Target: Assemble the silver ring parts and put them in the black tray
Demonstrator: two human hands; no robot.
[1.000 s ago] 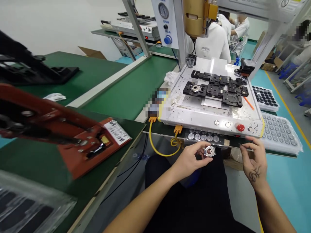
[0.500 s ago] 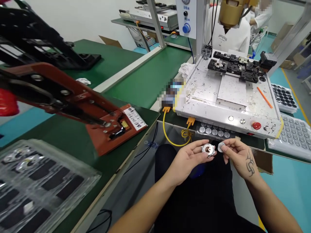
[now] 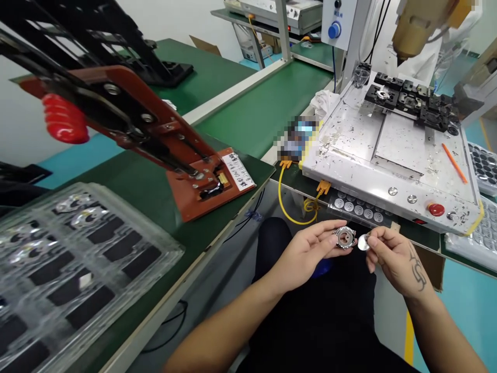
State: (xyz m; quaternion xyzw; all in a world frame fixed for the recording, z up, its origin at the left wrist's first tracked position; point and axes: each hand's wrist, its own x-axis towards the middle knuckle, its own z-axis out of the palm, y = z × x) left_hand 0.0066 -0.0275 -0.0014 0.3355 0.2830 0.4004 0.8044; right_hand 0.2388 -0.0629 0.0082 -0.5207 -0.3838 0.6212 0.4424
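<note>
My left hand [image 3: 310, 251] pinches a round silver metal ring part [image 3: 345, 237] between thumb and fingers, held over my lap. Right beside it, my right hand [image 3: 390, 256] pinches a small shiny metal disc [image 3: 363, 242] at its fingertips, close to the ring's right edge. Just above both hands lies a dark tray of similar silver discs [image 3: 359, 209], tucked under the front edge of the white machine bed [image 3: 388, 176].
A red hand press [image 3: 155, 140] with a red-gripped lever stands on the green bench [image 3: 128, 191] at left. A clear blister tray [image 3: 70, 259] with dark pockets lies nearer. Black fixtures [image 3: 411, 101] sit at the back of the machine bed under a gold dispensing head [image 3: 417, 23]. Part trays [image 3: 479, 166] are at right.
My right hand picked up a small disc from the tray and brought it next to the ring in my left hand. The view has swung left and down.
</note>
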